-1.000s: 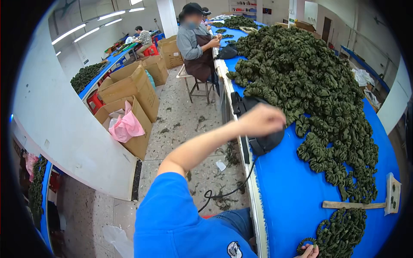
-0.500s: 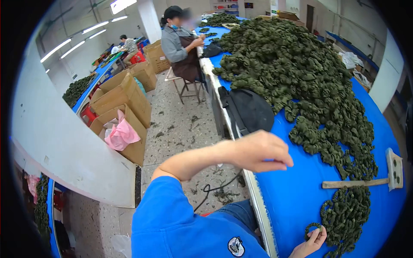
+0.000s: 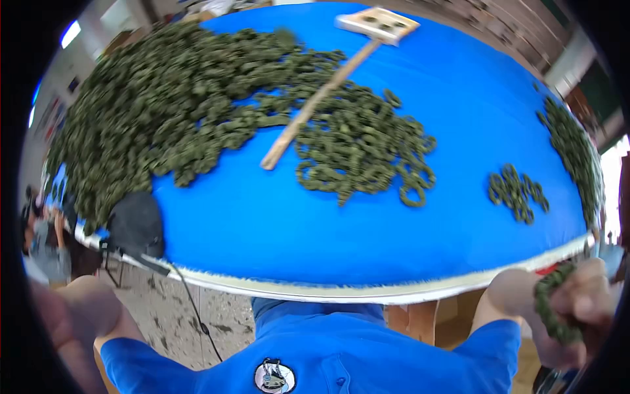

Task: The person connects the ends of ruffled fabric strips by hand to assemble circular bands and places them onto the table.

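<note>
A green fabric ring (image 3: 552, 305) is gripped in my right hand (image 3: 581, 308), raised at the lower right beyond the table edge. My left hand (image 3: 52, 322) is at the far lower left, blurred and partly cut off by the dark image border; its fingers cannot be made out. On the blue table (image 3: 230, 243), a pile of similar rings (image 3: 357, 141) lies in the middle. A much larger heap (image 3: 151, 98) spreads over the left side. A small group of rings (image 3: 517, 192) lies to the right.
A wooden stick (image 3: 315, 108) with a pale board (image 3: 378, 25) at its end lies between the piles. A black bag (image 3: 136, 223) with a cable sits at the left edge. More green items (image 3: 571, 148) line the far right. A co-worker (image 3: 49, 246) is at the left.
The view has swung right to face the table. My right hand has lifted the ring from beside the middle pile to the lower right. My left hand has moved away from above the table to the lower left.
</note>
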Motion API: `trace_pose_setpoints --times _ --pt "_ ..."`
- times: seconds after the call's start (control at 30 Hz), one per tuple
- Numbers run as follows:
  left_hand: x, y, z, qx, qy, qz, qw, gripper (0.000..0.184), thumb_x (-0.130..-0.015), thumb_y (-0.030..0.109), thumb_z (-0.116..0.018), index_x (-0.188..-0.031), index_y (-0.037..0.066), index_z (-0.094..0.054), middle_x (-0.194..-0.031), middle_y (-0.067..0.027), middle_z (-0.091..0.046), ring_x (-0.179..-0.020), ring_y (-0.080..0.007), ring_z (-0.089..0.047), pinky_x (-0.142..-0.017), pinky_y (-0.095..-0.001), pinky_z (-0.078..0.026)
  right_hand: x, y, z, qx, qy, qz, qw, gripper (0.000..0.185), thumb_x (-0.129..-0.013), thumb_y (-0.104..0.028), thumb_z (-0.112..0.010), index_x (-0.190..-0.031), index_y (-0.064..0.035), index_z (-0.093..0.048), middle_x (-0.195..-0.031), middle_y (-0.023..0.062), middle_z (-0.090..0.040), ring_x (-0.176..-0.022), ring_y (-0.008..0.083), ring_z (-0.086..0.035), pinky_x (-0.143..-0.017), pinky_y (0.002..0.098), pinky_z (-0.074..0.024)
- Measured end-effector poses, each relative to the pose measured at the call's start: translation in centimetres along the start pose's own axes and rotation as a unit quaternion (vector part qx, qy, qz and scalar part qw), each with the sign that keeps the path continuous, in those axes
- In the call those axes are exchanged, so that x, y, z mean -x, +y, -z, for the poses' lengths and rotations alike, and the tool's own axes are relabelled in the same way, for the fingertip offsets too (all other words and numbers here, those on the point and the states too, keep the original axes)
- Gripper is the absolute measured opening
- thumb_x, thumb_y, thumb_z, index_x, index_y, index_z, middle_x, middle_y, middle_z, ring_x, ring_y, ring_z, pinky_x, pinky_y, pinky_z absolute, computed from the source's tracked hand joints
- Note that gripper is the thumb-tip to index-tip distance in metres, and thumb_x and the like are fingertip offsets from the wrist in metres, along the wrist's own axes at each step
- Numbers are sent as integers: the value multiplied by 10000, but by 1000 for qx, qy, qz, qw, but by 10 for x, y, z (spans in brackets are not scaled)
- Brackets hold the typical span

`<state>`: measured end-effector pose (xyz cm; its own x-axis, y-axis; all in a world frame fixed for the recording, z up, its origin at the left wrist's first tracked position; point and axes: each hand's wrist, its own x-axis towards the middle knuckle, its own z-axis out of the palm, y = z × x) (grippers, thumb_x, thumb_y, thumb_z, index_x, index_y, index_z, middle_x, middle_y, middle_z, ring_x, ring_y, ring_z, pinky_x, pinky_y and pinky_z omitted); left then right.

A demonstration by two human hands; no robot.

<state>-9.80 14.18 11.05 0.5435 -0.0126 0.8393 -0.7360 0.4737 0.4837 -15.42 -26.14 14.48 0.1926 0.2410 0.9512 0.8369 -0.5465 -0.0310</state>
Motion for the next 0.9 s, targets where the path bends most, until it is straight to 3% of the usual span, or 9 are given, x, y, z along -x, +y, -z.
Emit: trace_pose_setpoints --times 0.1,0.2,0.37,0.5,0.73,0.9 --pt "-11 23 11 -21 8 -8 1000 317 -788 281 -682 -866 -20 -621 -844 -103 -628 -725 -208 -573 -724 -236 -466 -20 1 36 71 -107 65 990 32 -769 -100 -560 -785 -75 -549 -677 40 -531 -537 129 -432 -510 254 -373" --pt "-21 51 16 -80 10 -28 996 304 -783 264 -682 -871 -18 -613 -843 -103 -623 -725 -208 -573 -721 -237 -468 -31 4 52 126 -192 64 971 31 -786 -104 -554 -803 -79 -557 -674 41 -537 -543 126 -439 -514 249 -380" --pt "-41 102 17 -232 23 -94 968 285 -776 236 -683 -879 -16 -599 -842 -104 -614 -724 -207 -572 -717 -239 -472 -52 5 75 200 -260 24 944 42 -814 -109 -544 -834 -85 -571 -669 44 -546 -553 121 -452 -521 241 -391" --pt "-26 139 24 -375 64 -175 908 273 -770 214 -684 -885 -14 -589 -841 -104 -607 -723 -206 -572 -714 -240 -474 -70 -18 92 281 -278 -20 918 57 -836 -113 -535 -858 -89 -582 -665 46 -554 -561 117 -462 -526 234 -400" --pt "-19 93 24 -566 67 -66 819 258 -760 175 -686 -897 -11 -570 -839 -105 -595 -722 -205 -572 -708 -243 -479 -89 -45 90 363 -301 -146 870 88 -875 -121 -521 -900 -97 -602 -659 49 -567 -574 109 -480 -536 223 -416" --pt "-14 77 36 -612 35 -3 790 254 -753 147 -687 -905 -9 -557 -838 -106 -586 -721 -204 -571 -704 -245 -482 -98 -59 65 375 -309 -167 858 108 -898 -130 -514 -915 -107 -617 -655 45 -575 -583 105 -489 -538 216 -424"
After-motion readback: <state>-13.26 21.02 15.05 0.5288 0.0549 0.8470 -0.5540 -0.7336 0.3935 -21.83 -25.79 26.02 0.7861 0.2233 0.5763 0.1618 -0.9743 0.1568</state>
